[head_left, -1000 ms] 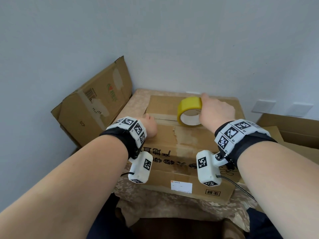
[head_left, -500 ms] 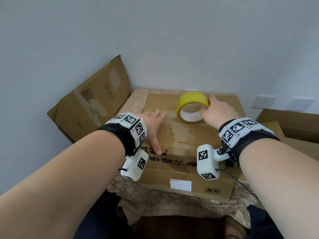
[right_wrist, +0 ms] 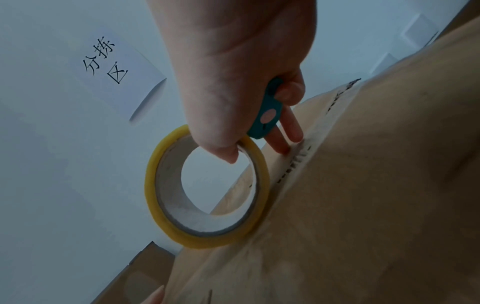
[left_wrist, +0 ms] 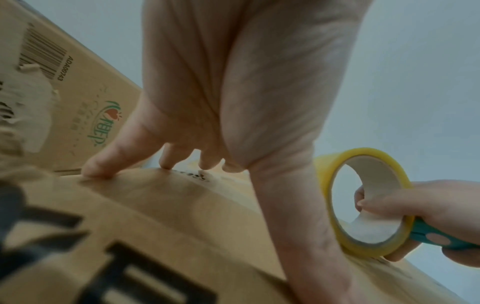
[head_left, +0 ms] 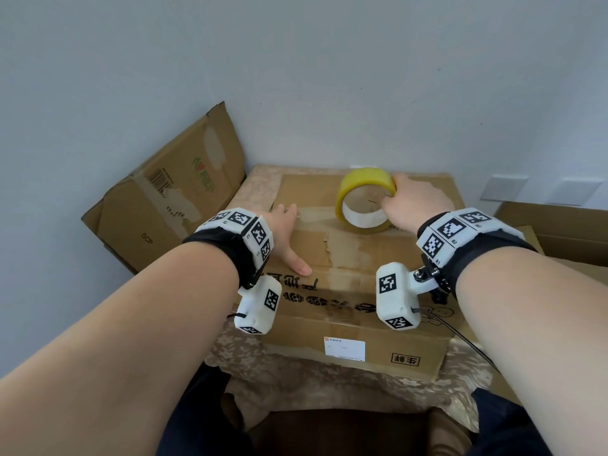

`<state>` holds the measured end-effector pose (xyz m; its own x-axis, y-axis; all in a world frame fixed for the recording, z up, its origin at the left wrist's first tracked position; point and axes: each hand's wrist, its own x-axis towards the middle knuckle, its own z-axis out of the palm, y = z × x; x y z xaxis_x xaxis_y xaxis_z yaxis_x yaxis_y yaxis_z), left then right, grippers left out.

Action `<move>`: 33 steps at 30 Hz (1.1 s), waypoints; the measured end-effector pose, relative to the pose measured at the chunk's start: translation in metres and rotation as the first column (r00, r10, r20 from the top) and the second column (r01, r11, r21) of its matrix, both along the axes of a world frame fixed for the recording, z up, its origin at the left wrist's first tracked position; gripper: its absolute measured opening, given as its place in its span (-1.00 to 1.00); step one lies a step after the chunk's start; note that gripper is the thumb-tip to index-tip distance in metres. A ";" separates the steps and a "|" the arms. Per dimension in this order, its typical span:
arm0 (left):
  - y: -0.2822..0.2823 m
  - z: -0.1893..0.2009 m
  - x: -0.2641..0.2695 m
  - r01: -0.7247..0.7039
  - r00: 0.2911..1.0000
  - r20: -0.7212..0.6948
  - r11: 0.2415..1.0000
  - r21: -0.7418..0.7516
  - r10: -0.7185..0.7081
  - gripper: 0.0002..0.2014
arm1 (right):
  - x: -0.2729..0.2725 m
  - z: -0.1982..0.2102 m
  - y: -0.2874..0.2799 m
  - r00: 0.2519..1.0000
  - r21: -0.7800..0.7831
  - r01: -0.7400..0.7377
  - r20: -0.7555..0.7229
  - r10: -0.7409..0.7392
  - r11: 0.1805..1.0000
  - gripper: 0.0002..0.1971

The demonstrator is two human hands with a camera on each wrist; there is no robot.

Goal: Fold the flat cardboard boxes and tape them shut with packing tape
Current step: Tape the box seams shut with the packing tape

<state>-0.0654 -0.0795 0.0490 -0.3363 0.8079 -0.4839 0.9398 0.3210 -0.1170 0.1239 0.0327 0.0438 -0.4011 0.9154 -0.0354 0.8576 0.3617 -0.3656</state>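
Observation:
A brown cardboard box [head_left: 355, 255] with closed flaps lies on the table, a pale tape strip [head_left: 316, 213] along its top seam. My left hand [head_left: 286, 235] lies flat on the box top, fingers spread; in the left wrist view its fingertips [left_wrist: 98, 166] press on the cardboard. My right hand [head_left: 414, 202] grips a yellow tape roll [head_left: 365, 179] standing on edge on the seam, thumb inside the core. In the right wrist view the same hand [right_wrist: 233, 72] also holds a small teal tool [right_wrist: 267, 111] beside the roll [right_wrist: 152, 185].
A flattened carton [head_left: 164, 205] leans against the left wall. The table [head_left: 263, 179] has a floral cloth. More cardboard [head_left: 559, 232] lies at the right, below wall sockets [head_left: 503, 187]. A paper label [right_wrist: 116, 67] hangs on the wall.
My left hand has uncurled and spread flat on the box top. My right hand has shifted its grip from over the roll to its right side, thumb inside the core.

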 end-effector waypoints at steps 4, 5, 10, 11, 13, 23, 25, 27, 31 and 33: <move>0.004 0.000 0.003 0.024 0.998 -0.062 1.000 -0.016 -0.025 0.29 | -0.002 0.000 -0.002 0.999 0.081 0.009 0.034 -0.012 0.997 -0.67; 0.005 0.000 0.004 0.027 0.997 -0.073 0.999 -0.022 -0.029 0.27 | -0.002 0.000 -0.002 0.999 0.098 0.007 0.038 -0.011 0.995 -0.68; 0.010 -0.002 0.004 0.028 0.994 -0.103 0.998 -0.055 -0.034 0.27 | -0.002 0.000 -0.002 0.998 0.180 -0.045 0.051 0.036 0.983 -0.77; 0.011 -0.002 0.005 0.030 0.994 -0.108 0.998 -0.057 -0.036 0.27 | -0.002 0.000 -0.002 0.997 0.197 -0.055 0.056 0.044 0.979 -0.78; 0.011 -0.001 0.006 0.037 0.992 -0.115 0.998 -0.057 -0.043 0.26 | -0.003 0.002 -0.002 0.995 0.224 -0.072 0.081 0.055 0.972 -0.82; 0.016 -0.002 0.001 0.099 0.984 -0.136 0.990 -0.099 -0.112 0.30 | -0.016 0.014 -0.007 0.966 0.347 -0.202 0.226 0.127 0.916 -0.76; 0.017 -0.002 0.002 0.108 0.982 -0.142 0.987 -0.121 -0.125 0.28 | -0.020 0.017 -0.008 0.957 0.356 -0.220 0.259 0.130 0.908 -0.73; 0.019 -0.001 0.002 0.114 0.977 -0.161 0.983 -0.141 -0.137 0.27 | -0.023 0.017 -0.009 0.948 0.371 -0.242 0.286 0.137 0.897 -0.71; 0.021 0.000 0.003 0.102 0.977 -0.165 0.978 -0.180 -0.132 0.24 | -0.028 0.017 -0.011 0.935 0.374 -0.266 0.325 0.143 0.888 -0.71; 0.024 -0.003 0.004 0.108 0.976 -0.173 0.981 -0.158 -0.135 0.25 | -0.029 0.016 -0.011 0.927 0.372 -0.269 0.349 0.135 0.888 -0.71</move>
